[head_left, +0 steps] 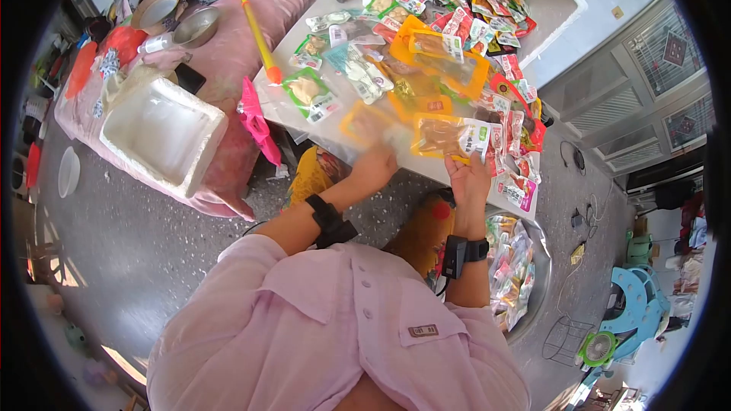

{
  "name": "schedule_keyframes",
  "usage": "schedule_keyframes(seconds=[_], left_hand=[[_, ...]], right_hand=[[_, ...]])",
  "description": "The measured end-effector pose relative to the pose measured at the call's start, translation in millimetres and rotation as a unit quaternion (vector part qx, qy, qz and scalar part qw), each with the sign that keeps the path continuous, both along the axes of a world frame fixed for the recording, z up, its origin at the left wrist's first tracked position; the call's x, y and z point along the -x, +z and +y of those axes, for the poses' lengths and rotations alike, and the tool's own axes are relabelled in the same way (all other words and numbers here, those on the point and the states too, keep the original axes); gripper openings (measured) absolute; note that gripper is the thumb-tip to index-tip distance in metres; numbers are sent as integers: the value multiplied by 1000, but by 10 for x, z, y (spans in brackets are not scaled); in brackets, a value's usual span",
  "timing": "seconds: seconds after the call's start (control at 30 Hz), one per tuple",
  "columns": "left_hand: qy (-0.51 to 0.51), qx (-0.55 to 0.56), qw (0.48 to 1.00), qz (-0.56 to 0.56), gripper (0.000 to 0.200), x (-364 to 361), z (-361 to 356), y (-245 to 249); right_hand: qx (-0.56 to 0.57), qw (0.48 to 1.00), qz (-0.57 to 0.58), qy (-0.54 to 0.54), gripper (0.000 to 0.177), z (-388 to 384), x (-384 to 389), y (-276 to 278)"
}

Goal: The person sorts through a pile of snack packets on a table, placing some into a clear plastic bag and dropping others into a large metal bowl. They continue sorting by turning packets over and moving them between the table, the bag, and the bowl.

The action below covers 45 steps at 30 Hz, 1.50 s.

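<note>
My right hand (467, 176) pinches the lower edge of an orange-edged food packet (449, 135) with a brown filling and a white label. Beside it my left hand (376, 167) is smeared by motion at the near edge of the white table (422, 170). Just above that hand lies a blurred orange packet (365, 123). More orange packets (438, 61) are stacked in the middle of the table. To the left is a green-edged packet (311, 94) with pale contents, and white-and-teal packets (358, 70) lie behind it.
A white foam box (560, 19) tipped at the back spills many colourful packets. Below the table's right side stands a metal basin (542, 259) of packets. At left, a pink-covered bed (228, 106) bears an empty foam box (164, 137) and bowls (196, 27). A pink toy (259, 122) hangs by the table.
</note>
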<state>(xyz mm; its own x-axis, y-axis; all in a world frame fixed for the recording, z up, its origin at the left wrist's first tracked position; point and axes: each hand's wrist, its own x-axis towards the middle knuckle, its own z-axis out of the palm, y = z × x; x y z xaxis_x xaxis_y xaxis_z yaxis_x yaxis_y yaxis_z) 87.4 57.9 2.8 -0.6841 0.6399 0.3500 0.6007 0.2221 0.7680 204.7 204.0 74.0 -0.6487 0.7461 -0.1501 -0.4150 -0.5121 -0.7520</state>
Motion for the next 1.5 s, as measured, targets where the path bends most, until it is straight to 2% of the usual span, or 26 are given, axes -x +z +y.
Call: schedule_keyframes(seconds=[0.13,0.3,0.5,0.7,0.8,1.0,1.1,1.13,1.17,1.23,1.33,1.43,1.5], left_hand=[[-10,-36,999,9,8,-1,48,-13],[-1,-38,999,18,9,-20,85,0],[15,-46,997,53,11,-13,93,0],[6,-40,999,33,12,0,66,106],[-8,-9,998,66,12,-32,69,118],[-28,56,996,61,12,-242,60,373],[-23,30,998,52,11,-257,85,345],[-26,28,997,70,10,-246,80,325],[-28,26,995,88,10,-225,65,300],[-27,24,993,114,9,-192,49,244],[-29,28,992,118,9,-198,57,194],[-42,39,994,91,9,-229,70,205],[-44,39,996,71,9,-243,84,225]], right_hand=[[86,996,15,-10,22,-121,-301,-402],[169,985,37,-10,21,-242,-305,-518],[180,983,21,-3,20,-326,-313,-567],[198,980,22,-23,18,-346,-360,-654],[185,983,17,-9,18,-365,-342,-655],[222,974,45,8,22,-399,-42,-761],[189,976,16,111,25,-500,87,-664],[150,978,-29,139,23,-532,93,-598],[80,982,-110,133,20,-515,91,-600],[-65,955,-264,119,16,-429,85,-595],[-291,898,-319,88,11,-395,106,-635],[-234,922,-264,160,8,-388,252,-695],[-153,958,-208,125,9,-414,401,-898]])
